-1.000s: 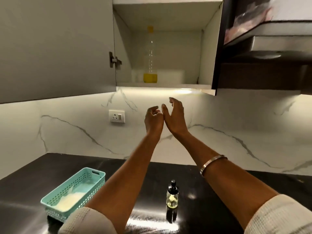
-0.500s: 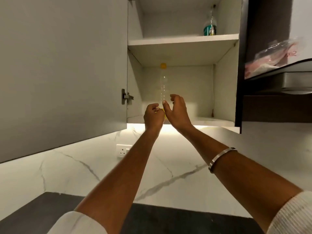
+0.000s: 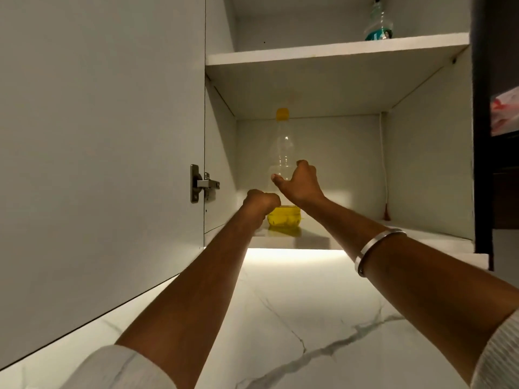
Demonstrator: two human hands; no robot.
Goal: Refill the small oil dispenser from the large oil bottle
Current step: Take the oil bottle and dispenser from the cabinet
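A large oil bottle (image 3: 283,153) stands upright on the lower cabinet shelf (image 3: 314,239). The right hand (image 3: 299,182), at its 4 o'clock, curls narrowly around it. The left hand (image 3: 259,203), fisted, sits at 7 o'clock.

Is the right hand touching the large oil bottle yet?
Touching. The head view shows the right hand against the large oil bottle, thumb on its front and fingers curled round its right side, no gap between.

Head view tilted up, close to open cabinet (image 3: 351,88).
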